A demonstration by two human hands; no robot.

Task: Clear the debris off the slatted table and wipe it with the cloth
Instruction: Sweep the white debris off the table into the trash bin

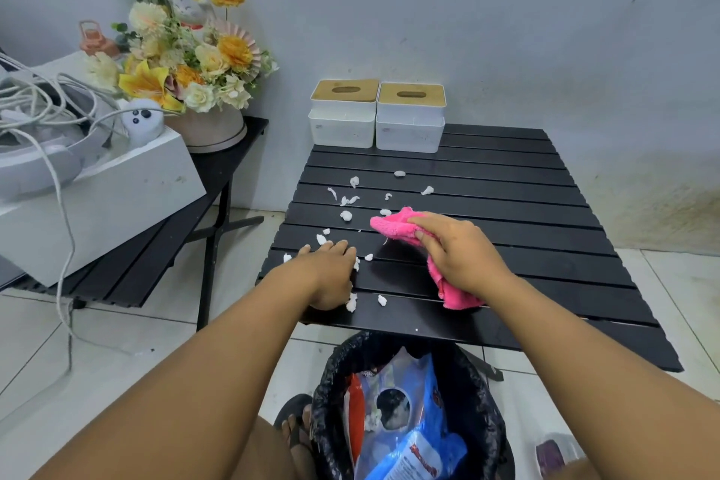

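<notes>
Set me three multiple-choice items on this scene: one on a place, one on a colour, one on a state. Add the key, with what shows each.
1. Where does the bin stand relative to the slatted table?
A. on it
B. on the floor at its near edge
C. behind its far edge

2. What colour is the cloth?
A. pink
B. blue
C. white

3. What is the right hand doing?
A. hanging empty
B. lifting a box
C. gripping the cloth

Key:
1 B, the bin stands on the floor, just below the table's near edge.
2 A, it is bright pink against the black table.
3 C, the hand curls round the cloth.
</notes>
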